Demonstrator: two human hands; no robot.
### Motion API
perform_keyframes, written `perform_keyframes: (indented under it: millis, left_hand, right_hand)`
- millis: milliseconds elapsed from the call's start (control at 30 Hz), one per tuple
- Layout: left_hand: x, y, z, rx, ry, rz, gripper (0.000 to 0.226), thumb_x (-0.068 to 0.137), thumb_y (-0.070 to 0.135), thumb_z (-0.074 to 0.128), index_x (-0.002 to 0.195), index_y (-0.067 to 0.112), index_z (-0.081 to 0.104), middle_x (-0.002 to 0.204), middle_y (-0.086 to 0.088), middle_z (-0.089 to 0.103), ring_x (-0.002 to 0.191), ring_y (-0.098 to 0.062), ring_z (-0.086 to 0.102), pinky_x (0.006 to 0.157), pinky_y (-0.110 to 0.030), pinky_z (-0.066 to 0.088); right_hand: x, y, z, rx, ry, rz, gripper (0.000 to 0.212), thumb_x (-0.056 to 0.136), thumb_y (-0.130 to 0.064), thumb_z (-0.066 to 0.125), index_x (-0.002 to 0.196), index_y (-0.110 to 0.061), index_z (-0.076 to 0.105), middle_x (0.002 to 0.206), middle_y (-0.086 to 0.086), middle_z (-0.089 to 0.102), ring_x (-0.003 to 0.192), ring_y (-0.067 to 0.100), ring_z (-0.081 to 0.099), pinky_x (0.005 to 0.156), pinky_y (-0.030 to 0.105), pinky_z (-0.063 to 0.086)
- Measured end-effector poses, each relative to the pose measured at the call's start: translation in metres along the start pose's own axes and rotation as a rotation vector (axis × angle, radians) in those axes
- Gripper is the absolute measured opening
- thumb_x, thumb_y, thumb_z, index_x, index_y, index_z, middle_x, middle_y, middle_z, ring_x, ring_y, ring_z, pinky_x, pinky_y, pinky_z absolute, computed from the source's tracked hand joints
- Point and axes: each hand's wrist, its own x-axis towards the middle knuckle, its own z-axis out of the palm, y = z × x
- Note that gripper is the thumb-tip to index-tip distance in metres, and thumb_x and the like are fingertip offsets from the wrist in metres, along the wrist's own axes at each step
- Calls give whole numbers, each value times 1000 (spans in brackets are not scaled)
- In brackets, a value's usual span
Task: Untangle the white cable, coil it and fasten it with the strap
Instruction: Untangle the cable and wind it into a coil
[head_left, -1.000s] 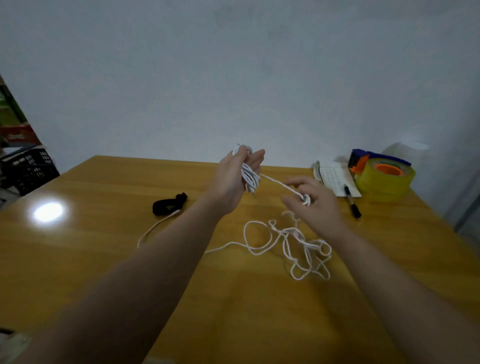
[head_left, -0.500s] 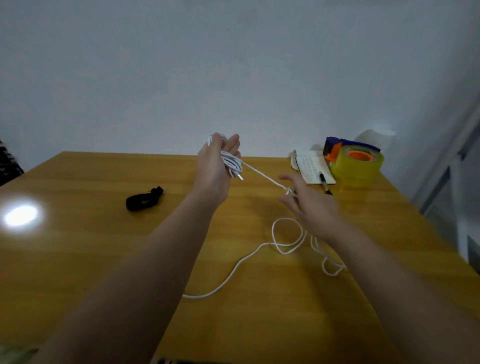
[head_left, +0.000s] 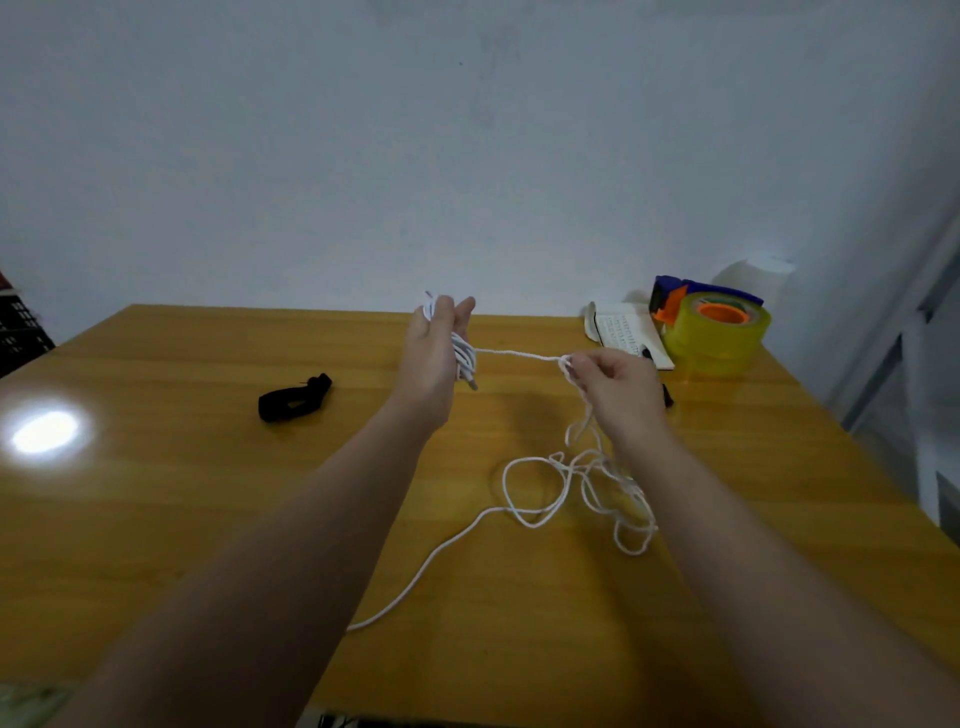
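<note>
Several turns of the white cable (head_left: 540, 486) are wound round my left hand (head_left: 434, 356), which is raised above the table with fingers pointing up; a plug end hangs below the palm. From there a taut stretch of cable runs right to my right hand (head_left: 613, 387), which pinches it between thumb and fingertips. Below that hand the cable drops into a loose tangle of loops on the wooden table (head_left: 182, 519), and one free end trails toward the near edge. The black strap (head_left: 293, 399) lies on the table to the left of my left hand, apart from both hands.
At the table's back right stand a yellow tape roll in a blue and orange dispenser (head_left: 714, 332), a small notebook (head_left: 626, 332) and a black pen (head_left: 665, 395) partly behind my right hand. A black crate (head_left: 21, 332) sits beyond the left edge.
My right hand has risen and closed its pinch on the cable, pulling the stretch to my left hand level and taut. The loose loops have gathered beneath my right forearm.
</note>
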Motion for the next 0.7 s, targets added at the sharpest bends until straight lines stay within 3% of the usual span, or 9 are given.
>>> perform_keyframes:
  millis: [33, 133, 267, 333, 467, 533, 600, 633, 700]
  left_hand:
    - [0, -1, -2, 40, 16, 7, 45, 103, 28, 31, 140, 3, 31, 139, -9, 51, 118, -3, 54, 86, -14, 42]
    - [-1, 0, -11, 166, 112, 9, 34, 103, 30, 29, 128, 8, 39, 140, -8, 48, 60, 13, 57, 52, -9, 46]
    - [-5, -7, -12, 307, 97, -40, 20, 102, 33, 31, 100, 18, 44, 122, -1, 52, 78, -3, 52, 51, -15, 47]
    - [-7, -10, -11, 323, 80, -36, 19, 102, 33, 31, 90, 25, 43, 120, -1, 52, 81, -2, 51, 55, -17, 46]
    - [-1, -1, -13, 237, 137, 3, 23, 103, 30, 30, 111, 12, 42, 133, -9, 52, 56, 10, 55, 45, -7, 43]
    - [3, 2, -12, 198, 141, 28, 19, 103, 30, 30, 108, 15, 41, 138, -10, 50, 48, 13, 53, 50, -8, 45]
    - [3, 6, -7, 116, 132, 31, 23, 103, 29, 30, 117, 13, 41, 141, -11, 47, 49, 12, 54, 51, -9, 45]
    - [3, 9, -3, 51, 124, 28, 32, 103, 28, 31, 128, 8, 37, 141, -12, 47, 55, 12, 57, 48, -8, 44]
    - [3, 17, 6, -70, 97, 24, 45, 103, 25, 32, 140, 1, 27, 140, -13, 48, 96, 1, 63, 49, -8, 46]
  right_hand:
    - [3, 0, 1, -4, 95, -14, 18, 92, -19, 54, 87, -15, 71, 81, -3, 67, 83, 14, 63, 73, 27, 50]
    - [9, 0, -4, 144, 249, 28, 26, 90, -21, 51, 70, -23, 67, 79, -4, 67, 85, 19, 64, 84, 40, 54]
    - [0, -21, 0, 711, 37, 82, 45, 86, -3, 46, 48, -16, 65, 63, 3, 66, 73, 21, 61, 75, 33, 50]
    - [-3, -26, 1, 741, -1, 41, 47, 86, -2, 46, 43, -16, 58, 50, 4, 60, 59, 20, 59, 66, 33, 49]
    - [5, -13, -14, 674, 173, 91, 37, 88, -15, 62, 57, -15, 41, 44, -2, 36, 41, 13, 36, 48, 29, 36]
    - [8, -8, -19, 454, 135, 113, 28, 85, -29, 67, 77, -14, 45, 56, -2, 40, 47, 12, 36, 49, 28, 33]
    - [8, -3, -18, 13, -59, 45, 39, 80, -41, 70, 106, -22, 48, 80, -3, 49, 67, 10, 48, 60, 27, 40]
    - [7, -1, -15, -260, -190, -43, 43, 79, -45, 70, 112, -28, 49, 88, -4, 49, 76, 10, 51, 64, 27, 41]
    - [1, 3, -7, -768, -371, -220, 30, 85, -47, 61, 111, -33, 58, 94, -7, 49, 86, 14, 55, 65, 29, 41]
